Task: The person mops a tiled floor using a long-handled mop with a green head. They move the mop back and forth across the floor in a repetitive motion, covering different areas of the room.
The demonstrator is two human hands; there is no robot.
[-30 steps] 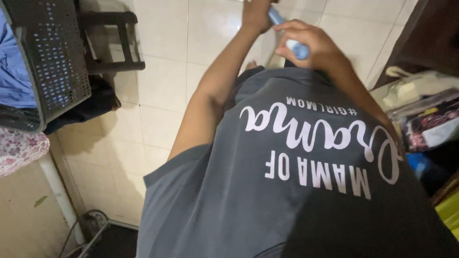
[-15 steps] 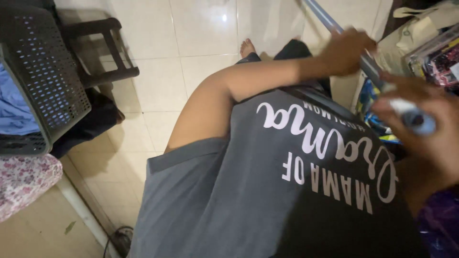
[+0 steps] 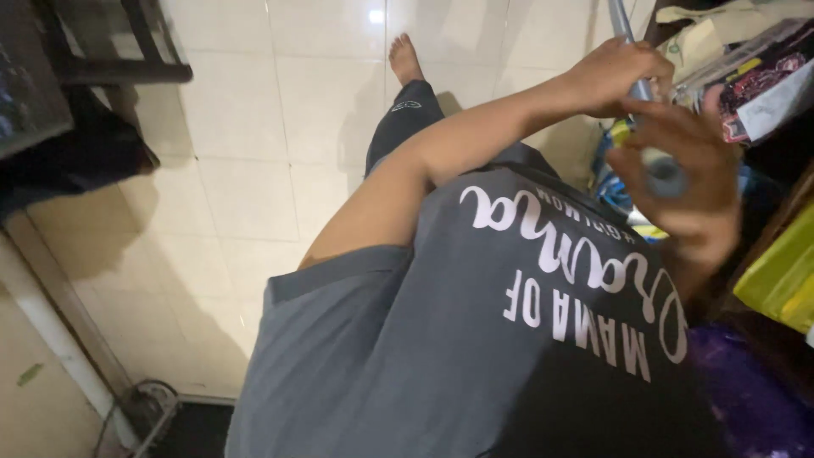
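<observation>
The tiled floor (image 3: 246, 170) fills most of the view, pale and glossy, with a bare foot (image 3: 404, 58) planted near the top and a grey printed shirt (image 3: 475, 339) covering the lower middle. At the right edge sit packed bags and bundles (image 3: 755, 85) beside a yellow-green box (image 3: 784, 276). Against them runs a long blue-grey pole (image 3: 623, 34) — some cleaning tool's handle, its working end out of view. It looks stiff, light and smooth, so it probably wants two well-spaced holds to steer. The left hand (image 3: 615, 76) reaches across the body, arm extended, fingers wrapped tight around the shaft. The right hand (image 3: 678, 182) sits lower, elbow bent, fingers curled about the pale capped end (image 3: 661, 174) — closed on it.
</observation>
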